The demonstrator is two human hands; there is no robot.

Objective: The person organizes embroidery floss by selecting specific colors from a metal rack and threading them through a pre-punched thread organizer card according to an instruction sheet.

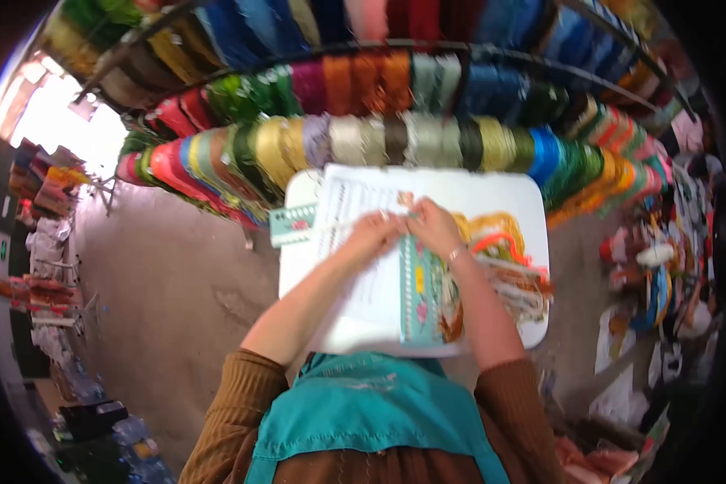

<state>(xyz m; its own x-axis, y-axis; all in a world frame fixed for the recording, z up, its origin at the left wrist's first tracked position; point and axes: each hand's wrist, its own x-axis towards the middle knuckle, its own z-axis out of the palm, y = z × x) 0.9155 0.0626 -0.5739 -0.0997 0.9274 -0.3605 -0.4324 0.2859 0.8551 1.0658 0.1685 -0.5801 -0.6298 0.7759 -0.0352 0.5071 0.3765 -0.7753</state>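
Over the white board (pixel 298 278) in front of me, my left hand (pixel 375 234) and my right hand (pixel 433 230) meet, fingertips pinched close together. Whatever sits between the fingers is too small to make out. Just under them lies a green printed card (pixel 411 306) with a row of holes down its left edge and yellow and pink marks. Loose yarn strands (pixel 512 286) in orange, white, brown and yellow spread along its right side. Beneath my left hand are printed paper sheets (pixel 355 282). Another green holed card (pixel 294 224) sticks out left of the sheets.
Racks hung with skeins of coloured yarn (pixel 363 141) rise in tiers directly behind the board. More yarn bundles (pixel 44 286) stand at far left, by a bright opening. At right are heaped materials (pixel 657 258) and white bags (pixel 621 399) on the floor.
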